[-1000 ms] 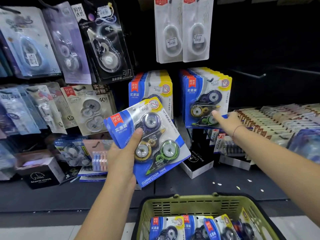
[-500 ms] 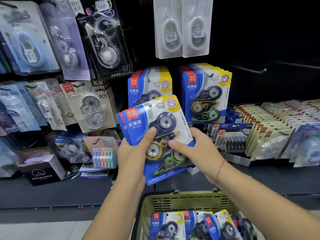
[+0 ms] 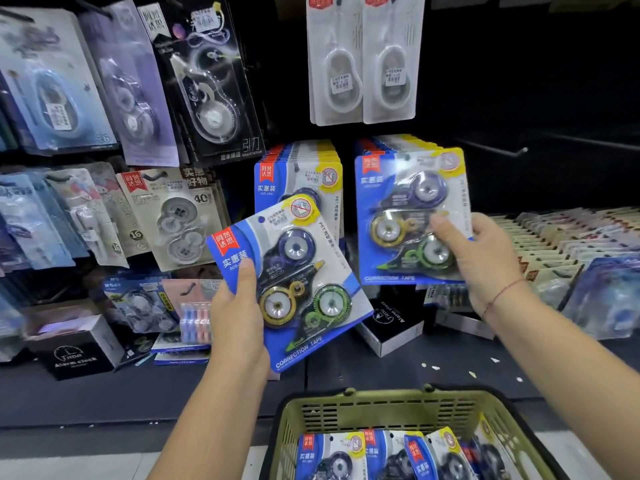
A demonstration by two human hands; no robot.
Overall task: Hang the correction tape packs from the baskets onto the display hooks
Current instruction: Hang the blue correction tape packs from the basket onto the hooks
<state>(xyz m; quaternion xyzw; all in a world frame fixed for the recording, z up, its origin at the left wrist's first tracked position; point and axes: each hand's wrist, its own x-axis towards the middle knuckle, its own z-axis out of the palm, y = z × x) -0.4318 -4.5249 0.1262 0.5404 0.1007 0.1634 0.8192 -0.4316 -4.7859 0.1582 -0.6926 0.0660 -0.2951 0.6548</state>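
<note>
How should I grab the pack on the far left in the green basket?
Pinch the flat top card edge of the leftmost pack, reaching straight down from above. It stands upright in the basket, with the basket wall on one side and more packs crowding the other. The top is probably the only easy bit to reach.

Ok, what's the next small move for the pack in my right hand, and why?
Probably ease the raised pack in the right hand forward to hang at the front of the right stack: it is upright, directly before that stack, seemingly not yet hung.
</note>
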